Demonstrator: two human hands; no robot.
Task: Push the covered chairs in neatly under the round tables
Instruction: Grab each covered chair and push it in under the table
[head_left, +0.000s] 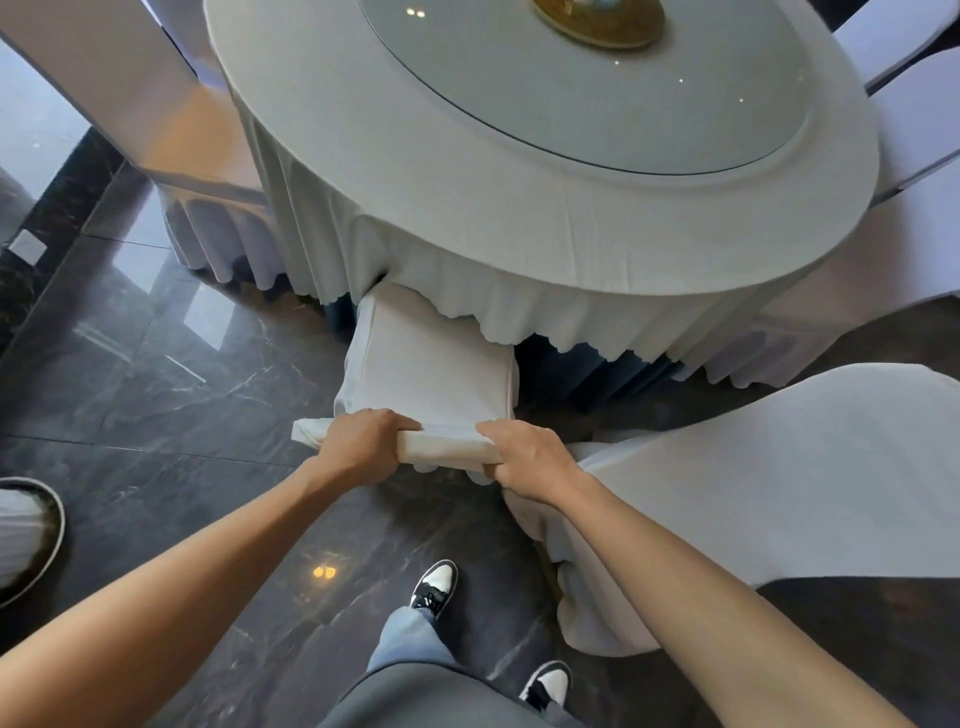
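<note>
A chair in a white cover (426, 364) stands in front of me, its seat partly tucked beneath the scalloped hem of the tablecloth. My left hand (363, 441) and my right hand (530, 457) both grip the top edge of its backrest, side by side. The round table (519, 218) carries a white cloth, a glass turntable (587, 88) and a gold centrepiece at the far edge of view.
Another covered chair (753, 467) stands close on my right, touching my right forearm. More covered chairs sit at the left (208, 156) and far right (909, 119) of the table. The floor is dark polished marble (156, 389). My feet are below.
</note>
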